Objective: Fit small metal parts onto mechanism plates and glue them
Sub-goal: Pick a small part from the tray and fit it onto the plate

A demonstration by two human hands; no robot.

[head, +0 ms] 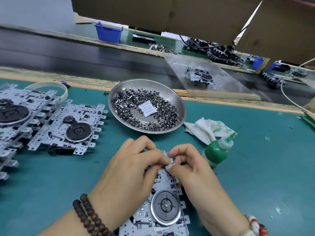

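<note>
A grey mechanism plate [162, 217] with a round black flywheel lies on the green mat right in front of me. My left hand [131, 169] and my right hand [189, 167] meet over its far edge. Both have curled fingers that pinch at a small metal part on the plate; the part itself is mostly hidden by my fingertips. A steel bowl [179, 101] holding several loose small metal parts [127, 103] and a white desiccant packet stands behind my hands. A green glue bottle [216, 150] lies tilted just right of my right hand.
More mechanism plates [68, 126] are stacked at the left. A stained white rag [204, 128] lies behind the glue bottle. A dark conveyor belt [68, 55] runs beyond the mat's wooden edge, carrying another mechanism [201, 77] on a clear sheet. Cardboard [162, 12] hangs overhead.
</note>
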